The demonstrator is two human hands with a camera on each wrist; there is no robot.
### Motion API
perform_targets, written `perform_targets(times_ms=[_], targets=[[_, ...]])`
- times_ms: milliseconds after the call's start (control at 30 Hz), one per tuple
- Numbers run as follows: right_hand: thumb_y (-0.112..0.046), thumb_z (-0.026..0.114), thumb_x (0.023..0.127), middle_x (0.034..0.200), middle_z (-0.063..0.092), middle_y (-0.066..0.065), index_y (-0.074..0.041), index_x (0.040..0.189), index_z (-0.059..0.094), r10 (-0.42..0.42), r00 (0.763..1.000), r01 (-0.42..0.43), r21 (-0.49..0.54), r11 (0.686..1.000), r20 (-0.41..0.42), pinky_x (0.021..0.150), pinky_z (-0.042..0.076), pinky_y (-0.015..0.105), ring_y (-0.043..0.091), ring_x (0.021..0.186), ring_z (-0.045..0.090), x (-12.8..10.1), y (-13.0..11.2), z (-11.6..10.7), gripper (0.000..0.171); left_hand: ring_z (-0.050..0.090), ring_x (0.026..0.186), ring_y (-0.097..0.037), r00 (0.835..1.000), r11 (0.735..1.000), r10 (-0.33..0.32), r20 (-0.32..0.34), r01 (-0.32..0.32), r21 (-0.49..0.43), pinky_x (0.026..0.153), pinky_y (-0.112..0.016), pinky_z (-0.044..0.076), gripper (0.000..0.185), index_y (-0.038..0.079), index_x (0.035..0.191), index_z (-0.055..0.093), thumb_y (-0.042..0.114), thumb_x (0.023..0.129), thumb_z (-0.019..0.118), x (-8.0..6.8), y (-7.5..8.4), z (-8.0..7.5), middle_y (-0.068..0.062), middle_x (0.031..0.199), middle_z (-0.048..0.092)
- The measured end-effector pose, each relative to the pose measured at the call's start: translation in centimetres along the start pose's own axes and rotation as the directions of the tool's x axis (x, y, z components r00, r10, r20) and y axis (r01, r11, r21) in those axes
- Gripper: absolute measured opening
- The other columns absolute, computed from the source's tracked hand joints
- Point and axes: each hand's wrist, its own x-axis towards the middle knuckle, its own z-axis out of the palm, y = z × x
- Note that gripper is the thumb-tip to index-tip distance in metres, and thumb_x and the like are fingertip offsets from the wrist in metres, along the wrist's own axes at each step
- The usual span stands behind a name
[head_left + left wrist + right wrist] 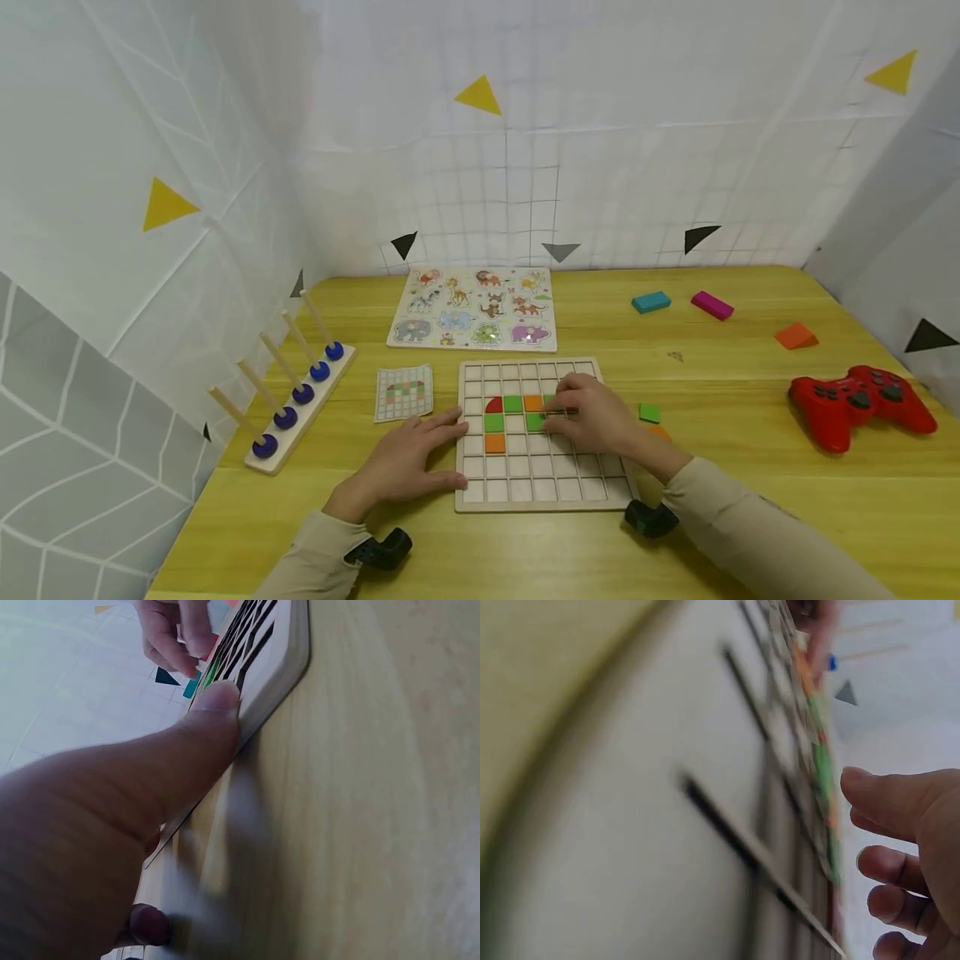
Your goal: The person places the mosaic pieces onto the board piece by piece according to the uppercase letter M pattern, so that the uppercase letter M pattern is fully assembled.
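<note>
A light wooden grid board (517, 490) lies flat in front of me. Its cells hold a red rounded tile (493, 406), green tiles (513, 404) and orange tiles (495, 443). With thumb and fingers spread, my left hand (405, 461) touches the board's left edge; the thumb presses its rim in the left wrist view. Over the middle of the board is my right hand (596, 417), fingertips beside a green tile (535, 423). In the right wrist view its thumb and loosely bent fingers stand apart, with no tile visible between them. The hand hides some cells.
Left of the board lies a pattern card (403, 410), near a peg stand (270, 461) with blue beads. An animal puzzle (472, 342) is behind. To the right are a loose green tile (649, 412), an orange tile (660, 432), coloured blocks (651, 302) and a red game controller (832, 408).
</note>
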Motion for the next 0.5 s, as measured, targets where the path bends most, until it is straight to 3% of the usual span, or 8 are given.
perform_targets(times_ms=[167, 267, 367, 500], targets=[[-0.012, 0.076, 0.086, 0.091, 0.063, 0.004, -0.008, 0.098, 0.078, 0.082, 0.995, -0.079, 0.046, 0.996, -0.058, 0.061, 0.043, 0.024, 0.014, 0.075, 0.051, -1.8, 2.9, -3.4, 0.014, 0.049, 0.130, -0.029, 1.000, 1.000, -0.001, 0.006, 0.001, -0.002, 0.105, -0.048, 0.043, 0.074, 0.026, 0.145, 0.050, 0.066, 0.085, 0.063, 0.1, 0.0, 0.2, 0.004, 0.160, 0.036], [0.002, 0.070, 0.086, 0.090, 0.063, 0.006, -0.005, 0.100, 0.077, 0.098, 0.994, -0.098, 0.012, 0.995, -0.052, 0.060, 0.042, 0.023, 0.011, 0.073, 0.050, -3.6, 5.6, -5.5, 0.017, 0.048, 0.132, -0.031, 1.000, 1.000, -0.007, 0.011, 0.007, -0.006, 0.107, -0.050, 0.041, 0.074, 0.026, 0.146, 0.050, 0.065, 0.085, 0.063, 0.1, -0.1, 0.1, 0.004, 0.160, 0.036], [0.014, 0.064, 0.083, 0.089, 0.062, 0.005, -0.005, 0.103, 0.077, 0.073, 0.997, -0.073, -0.037, 0.997, 0.001, 0.060, 0.042, 0.023, 0.010, 0.074, 0.049, -5.2, 7.7, -6.9, 0.030, 0.048, 0.132, -0.031, 1.000, 1.000, -0.008, 0.012, 0.008, -0.009, 0.107, -0.050, 0.041, 0.074, 0.025, 0.145, 0.050, 0.064, 0.085, 0.064, 0.1, -0.1, 0.0, 0.003, 0.160, 0.036], [0.019, 0.056, 0.082, 0.096, 0.060, 0.007, -0.009, 0.116, 0.074, 0.056, 0.991, -0.049, -0.056, 0.997, 0.124, 0.065, 0.045, 0.024, 0.012, 0.081, 0.050, -6.5, 9.2, -7.5, 0.048, 0.048, 0.132, -0.031, 1.000, 1.000, -0.001, 0.010, 0.001, -0.014, 0.107, -0.050, 0.041, 0.073, 0.025, 0.145, 0.050, 0.064, 0.085, 0.064, 0.1, -0.1, 0.1, 0.002, 0.160, 0.037]])
